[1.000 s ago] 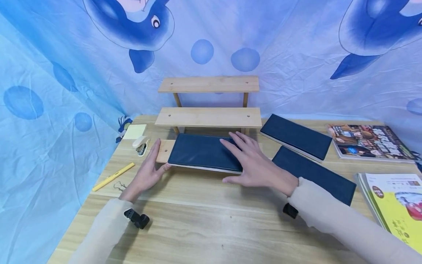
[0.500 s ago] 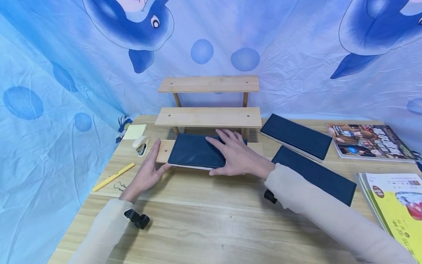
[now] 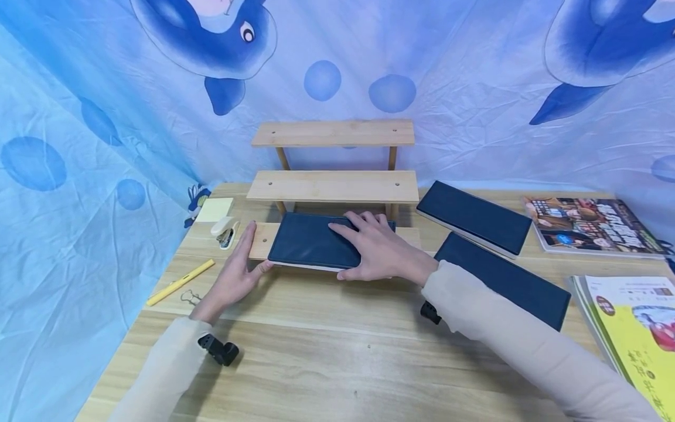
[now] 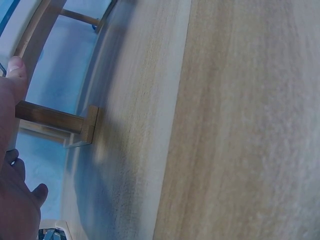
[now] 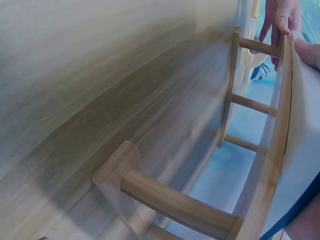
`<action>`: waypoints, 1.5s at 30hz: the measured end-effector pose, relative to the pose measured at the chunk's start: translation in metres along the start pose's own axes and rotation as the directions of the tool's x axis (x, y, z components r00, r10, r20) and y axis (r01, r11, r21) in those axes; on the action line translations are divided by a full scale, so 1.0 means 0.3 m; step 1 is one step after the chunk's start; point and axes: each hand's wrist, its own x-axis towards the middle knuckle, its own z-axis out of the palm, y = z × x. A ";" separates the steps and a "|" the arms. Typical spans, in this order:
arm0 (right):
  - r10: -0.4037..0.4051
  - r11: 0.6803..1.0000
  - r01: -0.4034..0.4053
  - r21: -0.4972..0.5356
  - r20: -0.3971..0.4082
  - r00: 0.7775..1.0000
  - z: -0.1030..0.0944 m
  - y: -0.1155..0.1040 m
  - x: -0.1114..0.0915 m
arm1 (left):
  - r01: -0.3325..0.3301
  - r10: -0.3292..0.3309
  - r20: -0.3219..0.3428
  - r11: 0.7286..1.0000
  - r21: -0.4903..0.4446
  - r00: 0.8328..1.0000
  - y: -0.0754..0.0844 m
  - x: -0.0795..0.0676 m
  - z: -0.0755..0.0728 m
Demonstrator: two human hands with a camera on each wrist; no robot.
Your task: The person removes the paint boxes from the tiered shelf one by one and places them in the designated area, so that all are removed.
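Observation:
A flat dark blue box (image 3: 311, 240) with a pale side lies on the lowest step of a three-tier wooden stand (image 3: 332, 186). My right hand (image 3: 382, 249) holds this box from above, thumb at its front side and fingers bent across the top toward the far edge. In the right wrist view the thumb (image 5: 307, 52) lies against the white side (image 5: 300, 120). At the left end of the same step, my left hand (image 3: 237, 275) rests with straight fingers along the end and thumb near the front edge. The left wrist view shows the step's leg (image 4: 50, 116) below that hand.
Two more dark blue boxes, one behind (image 3: 474, 218) and one in front (image 3: 503, 281), lie right of the stand. Magazines (image 3: 590, 225) and books (image 3: 627, 334) are further right. A stapler (image 3: 225, 232), sticky notes (image 3: 215, 210), yellow pen (image 3: 181, 282) and binder clip (image 3: 191, 298) lie left.
My right hand has moved left along the box and settled with its thumb at the front side. The box and my left hand stay where they were.

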 end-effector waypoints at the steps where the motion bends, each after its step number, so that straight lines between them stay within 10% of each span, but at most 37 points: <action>1: 0.000 1.000 0.000 -0.004 -0.004 1.000 0.000 0.001 -0.001 | -0.003 0.003 0.001 1.000 -0.001 1.000 0.001 0.002 0.001; 25: -0.020 1.000 0.018 -0.023 -0.062 0.998 -0.023 -0.013 -0.018 | -0.005 0.004 -0.012 1.000 -0.024 1.000 -0.002 -0.001 0.001; 45: 0.092 0.995 -0.099 -0.017 -0.258 0.962 -0.087 0.003 -0.298 | 0.009 -0.009 0.007 0.999 -0.032 1.000 0.001 -0.001 -0.003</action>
